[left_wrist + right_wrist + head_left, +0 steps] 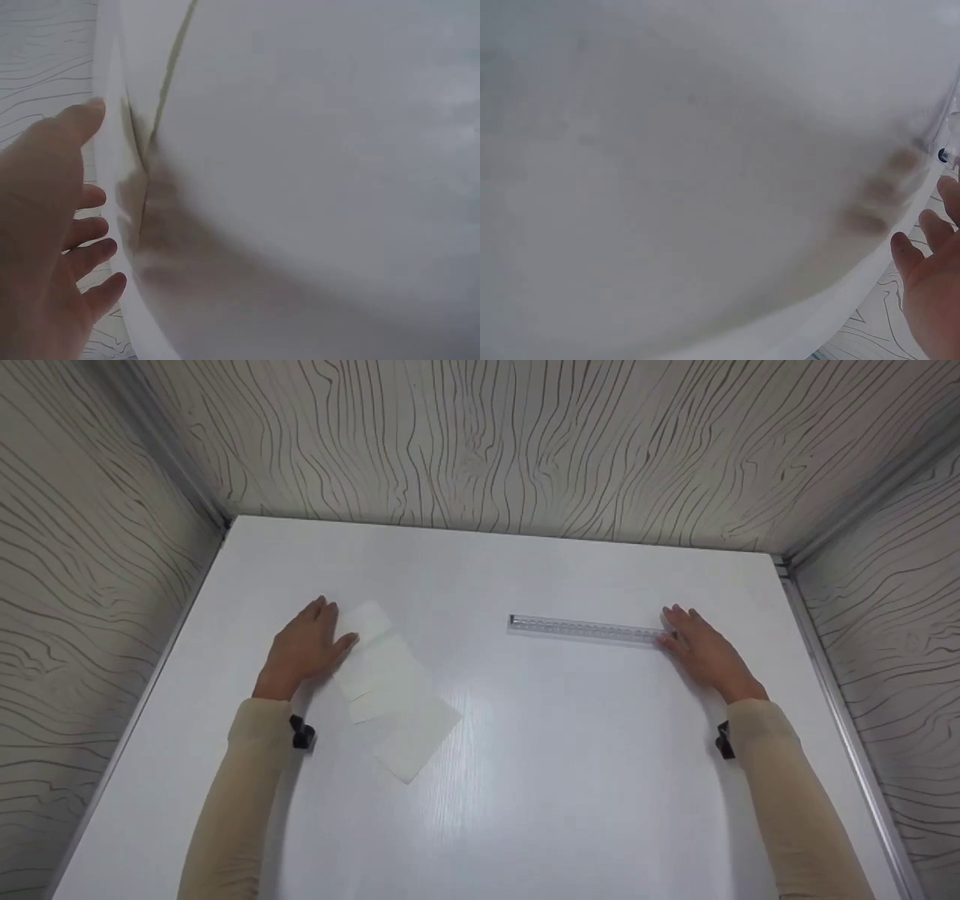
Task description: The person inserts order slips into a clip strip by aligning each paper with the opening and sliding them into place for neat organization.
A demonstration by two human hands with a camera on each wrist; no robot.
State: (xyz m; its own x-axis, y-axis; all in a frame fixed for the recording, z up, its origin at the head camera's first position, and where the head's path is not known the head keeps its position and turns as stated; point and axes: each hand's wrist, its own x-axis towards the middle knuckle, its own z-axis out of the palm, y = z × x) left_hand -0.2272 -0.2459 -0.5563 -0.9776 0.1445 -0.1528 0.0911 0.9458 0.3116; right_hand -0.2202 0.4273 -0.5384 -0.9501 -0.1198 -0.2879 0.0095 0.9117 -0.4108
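Note:
In the head view, my left hand (304,649) rests at the left of several thin pale paper sheets (416,735), its thumb tip right at their edge. The sheets lie overlapping in a slanting row. Over on the right, my right hand (709,656) lies with extended fingers beside the right end of a long, narrow clear plastic strip (585,628) patterned with a row of small round shapes. Its thumb overlaps that end. In the left wrist view the left hand (52,225) shows spread fingers; the right wrist view shows part of the right hand (934,277) near the strip's end (946,154).
Everything lies on a white tabletop (562,780) with a glossy sheen. Wood-grain patterned panels (480,442) rise behind it and at both sides. Metal rails (847,720) run along the side edges.

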